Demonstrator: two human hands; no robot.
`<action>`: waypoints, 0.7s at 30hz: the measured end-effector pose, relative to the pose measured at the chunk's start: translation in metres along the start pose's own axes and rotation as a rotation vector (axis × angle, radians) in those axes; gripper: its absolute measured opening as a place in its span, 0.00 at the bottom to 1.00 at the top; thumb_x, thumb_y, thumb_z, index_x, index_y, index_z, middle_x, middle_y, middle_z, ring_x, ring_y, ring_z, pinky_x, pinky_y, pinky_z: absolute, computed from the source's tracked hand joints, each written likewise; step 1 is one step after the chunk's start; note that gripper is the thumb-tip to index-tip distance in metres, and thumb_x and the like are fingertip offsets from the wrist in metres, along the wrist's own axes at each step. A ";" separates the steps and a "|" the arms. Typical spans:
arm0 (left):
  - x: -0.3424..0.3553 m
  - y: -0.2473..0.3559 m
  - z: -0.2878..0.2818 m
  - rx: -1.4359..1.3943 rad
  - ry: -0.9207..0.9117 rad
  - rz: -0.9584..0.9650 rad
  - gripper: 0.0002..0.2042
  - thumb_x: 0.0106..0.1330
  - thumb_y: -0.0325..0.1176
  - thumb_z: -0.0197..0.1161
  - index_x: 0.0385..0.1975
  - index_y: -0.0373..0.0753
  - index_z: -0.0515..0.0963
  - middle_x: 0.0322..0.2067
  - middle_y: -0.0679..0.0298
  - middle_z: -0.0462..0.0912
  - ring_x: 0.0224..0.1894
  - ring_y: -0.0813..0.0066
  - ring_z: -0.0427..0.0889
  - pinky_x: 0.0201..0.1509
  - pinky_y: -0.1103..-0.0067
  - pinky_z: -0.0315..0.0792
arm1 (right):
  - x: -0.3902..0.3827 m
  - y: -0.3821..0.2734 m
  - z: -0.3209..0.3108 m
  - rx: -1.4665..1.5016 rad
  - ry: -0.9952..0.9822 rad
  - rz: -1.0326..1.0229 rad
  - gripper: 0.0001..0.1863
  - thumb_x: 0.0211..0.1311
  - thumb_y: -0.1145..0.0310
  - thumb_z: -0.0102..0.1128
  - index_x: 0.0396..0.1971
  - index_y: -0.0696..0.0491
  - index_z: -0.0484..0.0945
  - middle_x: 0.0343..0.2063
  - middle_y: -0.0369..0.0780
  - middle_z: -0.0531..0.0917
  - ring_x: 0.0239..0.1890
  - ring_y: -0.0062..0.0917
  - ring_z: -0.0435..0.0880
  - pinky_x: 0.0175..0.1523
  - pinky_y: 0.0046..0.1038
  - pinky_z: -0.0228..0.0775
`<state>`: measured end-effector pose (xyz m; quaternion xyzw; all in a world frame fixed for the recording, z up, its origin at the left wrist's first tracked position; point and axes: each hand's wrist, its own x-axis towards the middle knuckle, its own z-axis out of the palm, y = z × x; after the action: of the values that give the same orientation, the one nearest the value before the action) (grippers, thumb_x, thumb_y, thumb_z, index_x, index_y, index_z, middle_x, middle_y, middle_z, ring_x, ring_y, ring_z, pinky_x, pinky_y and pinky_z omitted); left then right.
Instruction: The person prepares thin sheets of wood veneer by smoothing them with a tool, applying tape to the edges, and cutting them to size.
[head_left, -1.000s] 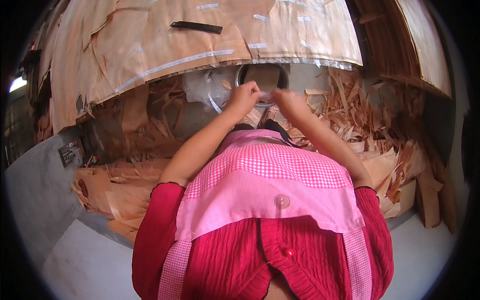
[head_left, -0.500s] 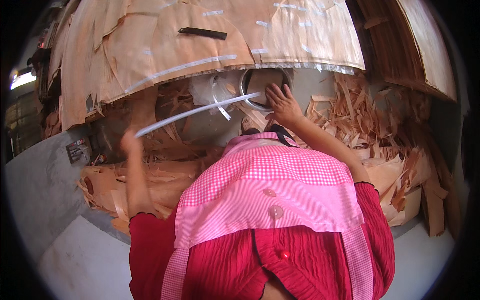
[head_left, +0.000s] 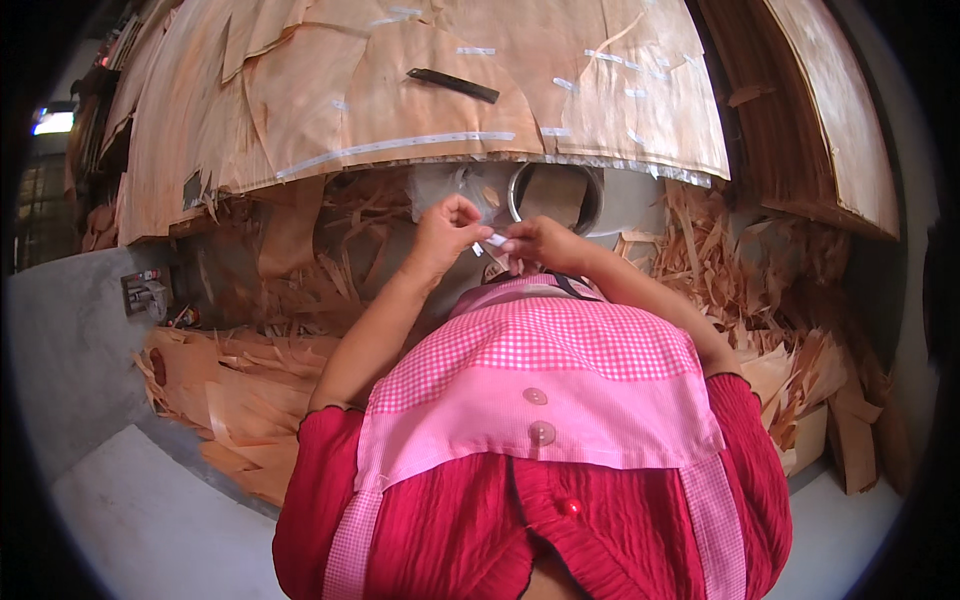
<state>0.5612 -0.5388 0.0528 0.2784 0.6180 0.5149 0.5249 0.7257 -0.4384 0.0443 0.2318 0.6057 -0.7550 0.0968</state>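
Note:
My left hand (head_left: 448,232) and my right hand (head_left: 530,240) meet above the pink checked apron, their closed fingers pinching a short visible piece of white tape (head_left: 494,240) between them. Just beyond them sit a round metal bowl (head_left: 594,205) with a brown piece in it and a crumpled clear plastic bag (head_left: 435,190). Past these is a pale veneer sheet (head_left: 390,80) patched with white tape strips, with a dark flat bar (head_left: 453,85) lying on it.
Torn veneer scraps (head_left: 700,250) are heaped on both sides and lower left (head_left: 230,390). Stacked veneer (head_left: 835,120) stands at the right. A low grey concrete block (head_left: 70,330) with small items (head_left: 145,295) on it is at the left, with pale floor below.
My left hand swung out left with a long tape strip half a second ago and is back at the middle. My right hand has left the bowl and moved nearer my body.

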 end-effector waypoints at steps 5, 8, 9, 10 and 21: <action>0.038 -0.033 -0.029 -0.014 0.280 0.015 0.06 0.50 0.22 0.63 0.25 0.36 0.72 0.20 0.68 0.75 0.21 0.84 0.74 0.24 0.87 0.68 | 0.006 0.016 -0.022 0.031 0.447 0.147 0.08 0.59 0.69 0.50 0.31 0.58 0.76 0.15 0.35 0.75 0.12 0.17 0.68 0.18 0.19 0.60; 0.055 -0.039 -0.059 0.157 0.283 0.059 0.04 0.52 0.23 0.62 0.25 0.36 0.73 0.19 0.66 0.76 0.19 0.83 0.74 0.23 0.87 0.68 | 0.033 -0.007 -0.056 -0.157 0.591 0.030 0.09 0.58 0.68 0.51 0.33 0.57 0.77 0.16 0.37 0.76 0.12 0.16 0.69 0.18 0.20 0.60; 0.059 -0.043 -0.065 0.078 0.277 0.023 0.03 0.54 0.24 0.60 0.26 0.35 0.73 0.18 0.65 0.77 0.18 0.82 0.75 0.21 0.87 0.67 | 0.051 -0.027 -0.065 -0.269 0.624 0.010 0.09 0.57 0.69 0.51 0.35 0.56 0.76 0.17 0.39 0.78 0.14 0.20 0.72 0.20 0.23 0.63; 0.062 -0.052 -0.068 0.038 0.311 0.017 0.03 0.55 0.24 0.58 0.28 0.34 0.73 0.18 0.65 0.77 0.17 0.81 0.75 0.21 0.86 0.68 | 0.072 -0.050 -0.070 -0.378 0.653 -0.006 0.10 0.56 0.70 0.50 0.38 0.54 0.76 0.18 0.40 0.79 0.16 0.23 0.75 0.23 0.26 0.65; 0.082 -0.040 -0.117 -0.217 0.758 -0.069 0.34 0.55 0.31 0.60 0.60 0.31 0.49 0.58 0.50 0.56 0.60 0.59 0.56 0.60 0.63 0.53 | 0.217 -0.087 -0.107 -1.221 0.707 0.026 0.14 0.47 0.59 0.59 0.31 0.51 0.74 0.29 0.43 0.79 0.34 0.36 0.79 0.38 0.34 0.70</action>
<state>0.4352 -0.5197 -0.0237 -0.0092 0.7189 0.6256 0.3029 0.5244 -0.2852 0.0013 0.3746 0.9134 -0.1584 0.0159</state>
